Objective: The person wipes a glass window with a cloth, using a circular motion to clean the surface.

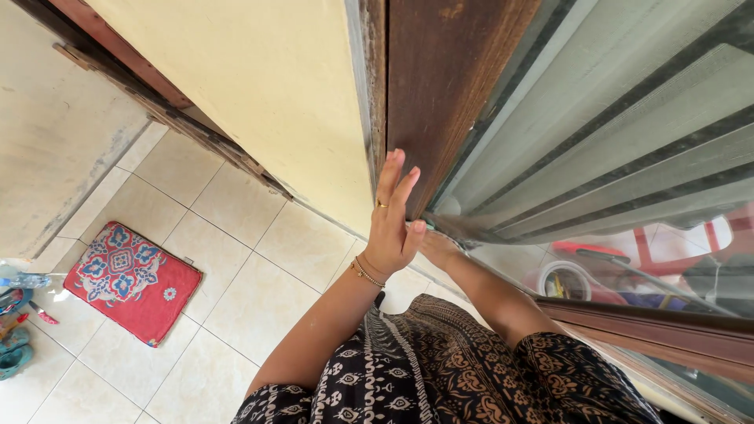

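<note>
Left hand flat, fingers spread, pressing the dark brown wooden window frame at scene centre; right hand grips its lower edge, fingers hidden. Stiff, heavy timber; fragile louvred glass panes right.

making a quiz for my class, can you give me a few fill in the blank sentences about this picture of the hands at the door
1. The left hand lies flat against the dark ____ door frame.
2. The cushion lying on the tiled floor is mostly ____.
3. A gold ____ circles the left wrist.
4. The right hand is low beside the ____ pane.

Missing words: wooden; red; bracelet; glass
</note>
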